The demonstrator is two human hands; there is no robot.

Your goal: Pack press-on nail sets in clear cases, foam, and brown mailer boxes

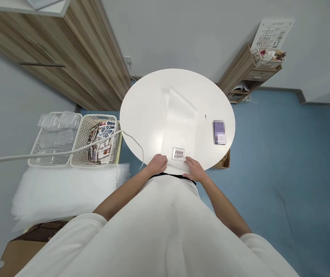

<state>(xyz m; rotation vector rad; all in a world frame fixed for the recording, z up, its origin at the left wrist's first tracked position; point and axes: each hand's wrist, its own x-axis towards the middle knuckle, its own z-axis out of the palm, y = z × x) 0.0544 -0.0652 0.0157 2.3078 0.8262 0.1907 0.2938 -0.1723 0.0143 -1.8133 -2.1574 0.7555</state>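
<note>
A translucent plastic sheet (181, 119) lies flat on the white round table (144, 104), its near end by my waist. On its near part rests a small clear case (178, 154) with several purplish press-on nails inside. To the left of the case, my left hand (157, 164) has its fingers curled together at the sheet's near left edge and appears to grip it. My right hand (194, 169) lies at the table's near edge, right of the case, fingers apart and the fingertips close to the case's corner.
A purple item (219, 130), pixelated, sits toward the table's right. At left stand a basket of clear packs (57, 140), a basket of nail cards (100, 140) and a stack of white sheets (67, 192). A white cable (95, 144) crosses to the table's left edge.
</note>
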